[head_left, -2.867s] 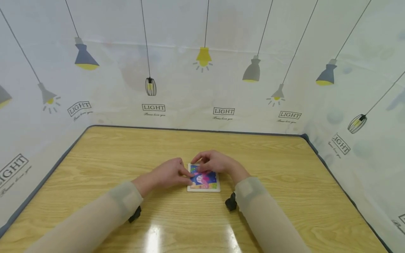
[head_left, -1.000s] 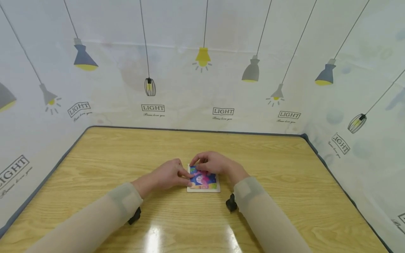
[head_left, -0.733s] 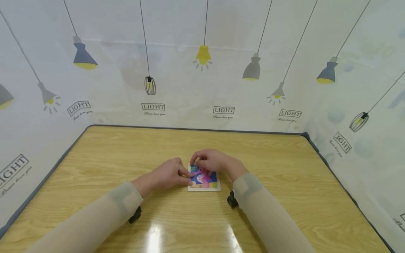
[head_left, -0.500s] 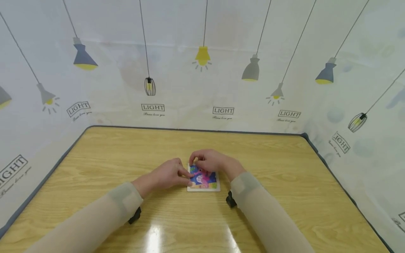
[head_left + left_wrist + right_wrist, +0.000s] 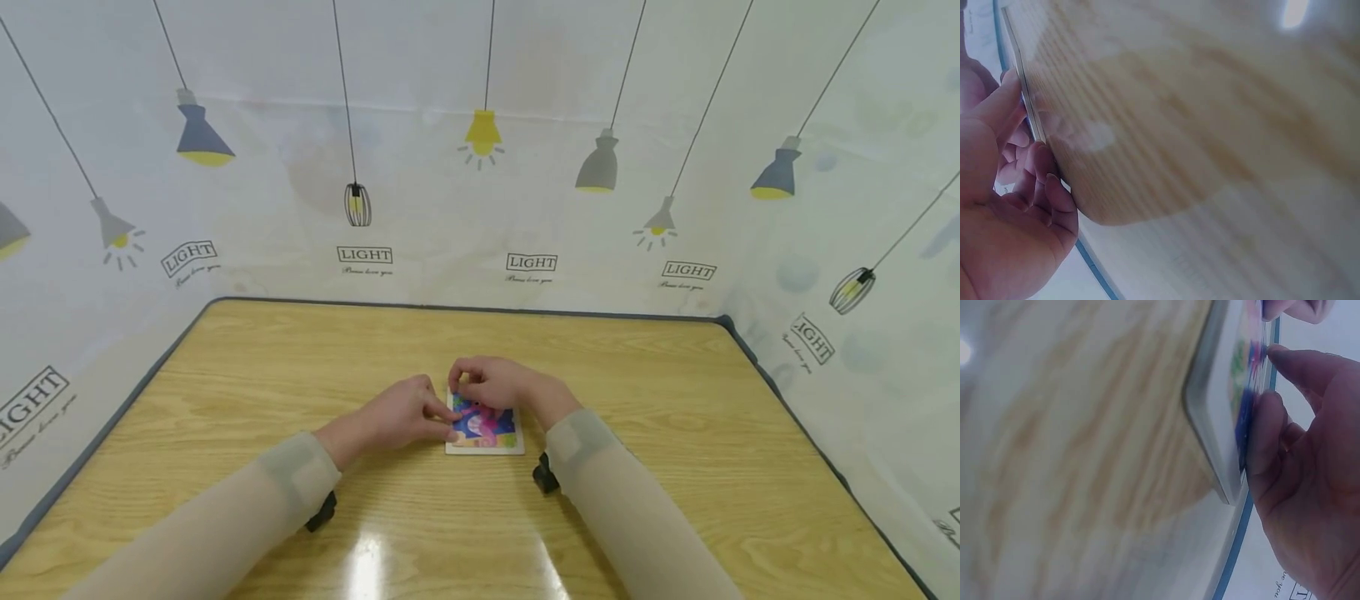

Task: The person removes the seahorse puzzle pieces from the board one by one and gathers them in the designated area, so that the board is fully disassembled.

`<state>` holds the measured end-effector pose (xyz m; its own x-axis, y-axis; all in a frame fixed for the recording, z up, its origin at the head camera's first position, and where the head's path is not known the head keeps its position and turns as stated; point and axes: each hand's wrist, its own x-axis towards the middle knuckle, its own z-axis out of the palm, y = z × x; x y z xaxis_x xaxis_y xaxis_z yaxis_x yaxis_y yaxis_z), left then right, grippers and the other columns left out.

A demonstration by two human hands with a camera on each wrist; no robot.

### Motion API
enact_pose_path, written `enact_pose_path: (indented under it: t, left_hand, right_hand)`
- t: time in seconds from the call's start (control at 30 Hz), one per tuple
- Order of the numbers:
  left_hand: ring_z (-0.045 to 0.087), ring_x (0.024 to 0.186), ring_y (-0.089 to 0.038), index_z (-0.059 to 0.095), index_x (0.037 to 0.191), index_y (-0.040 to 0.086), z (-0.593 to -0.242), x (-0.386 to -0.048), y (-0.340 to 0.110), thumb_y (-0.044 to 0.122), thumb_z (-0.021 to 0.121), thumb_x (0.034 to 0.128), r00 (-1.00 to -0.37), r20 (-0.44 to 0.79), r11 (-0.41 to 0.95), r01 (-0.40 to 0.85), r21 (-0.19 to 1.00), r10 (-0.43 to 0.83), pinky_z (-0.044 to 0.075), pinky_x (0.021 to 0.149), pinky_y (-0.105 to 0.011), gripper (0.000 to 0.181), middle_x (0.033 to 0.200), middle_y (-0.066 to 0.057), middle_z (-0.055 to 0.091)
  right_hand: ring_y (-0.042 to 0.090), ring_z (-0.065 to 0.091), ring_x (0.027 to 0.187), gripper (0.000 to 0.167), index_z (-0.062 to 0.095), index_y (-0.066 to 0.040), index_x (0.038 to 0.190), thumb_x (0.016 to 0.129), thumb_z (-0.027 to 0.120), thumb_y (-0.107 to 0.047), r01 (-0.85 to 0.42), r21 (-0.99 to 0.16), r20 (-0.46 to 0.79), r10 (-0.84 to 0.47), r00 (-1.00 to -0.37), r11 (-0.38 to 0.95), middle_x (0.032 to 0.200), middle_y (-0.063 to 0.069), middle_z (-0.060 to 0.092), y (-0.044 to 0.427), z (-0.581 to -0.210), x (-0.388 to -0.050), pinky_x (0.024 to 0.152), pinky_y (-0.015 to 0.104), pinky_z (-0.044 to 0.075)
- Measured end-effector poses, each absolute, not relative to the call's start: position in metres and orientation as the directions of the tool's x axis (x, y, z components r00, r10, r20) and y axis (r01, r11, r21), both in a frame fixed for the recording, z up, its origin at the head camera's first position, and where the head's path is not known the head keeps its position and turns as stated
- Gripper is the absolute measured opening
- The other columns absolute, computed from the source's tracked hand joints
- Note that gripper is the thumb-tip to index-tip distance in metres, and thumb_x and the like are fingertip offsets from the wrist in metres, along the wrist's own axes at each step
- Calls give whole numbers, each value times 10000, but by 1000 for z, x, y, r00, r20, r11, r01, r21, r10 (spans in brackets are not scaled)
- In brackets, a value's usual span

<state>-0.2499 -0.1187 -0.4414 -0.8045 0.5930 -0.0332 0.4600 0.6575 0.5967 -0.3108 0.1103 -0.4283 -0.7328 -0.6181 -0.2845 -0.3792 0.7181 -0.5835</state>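
Picture board (image 5: 487, 451) with a pale border lies flat on the table (image 5: 300, 350), a hand working at each of two edges. At the board's left edge is the left hand (image 5: 405, 412), thumb and forefinger slightly apart and touching that side, the other fingers curled. Over the board's far edge is the right hand (image 5: 501, 382), fingers bent against that edge and thumb reaching over the face. Whether either hand is clamped on anything or merely presses, I cannot tell.

As for progress, the printed picture (image 5: 489, 428), a pink figure on blue, fills most of what shows inside the board's border, from the near edge up to the right hand, so the work looks largely done. What is left, I judge, lies toward the board's far side; the right hand hides that stretch, so whether any part there is missing or loose cannot be made out.
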Motion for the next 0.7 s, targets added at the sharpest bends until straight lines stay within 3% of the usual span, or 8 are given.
enact_pose_path:
  t: [0.5,0.7]
  left_hand:
    - [464,832,-131,862,1193,148,-439,-247,-118,374,854,972,-802,-37,661,463,591,596,398,729,-265,317,952,-4,626]
    - [465,831,-144,861,1199,145,-437,-246,-118,356,859,970,-809,-42,660,448,603,587,394,722,-268,311,955,-12,621]
  right_hand:
    - [138,563,665,139,642,-263,1196,1119,532,-229,-325,-668,-287,-634,-718,670,871,-9,612,112,-430,-309,668,285,488]
    - [145,567,741,139,635,-281,1209,1114,537,-260,-327,-679,-269,-637,-723,658,935,-2,634,113,-432,-310,742,311,475]
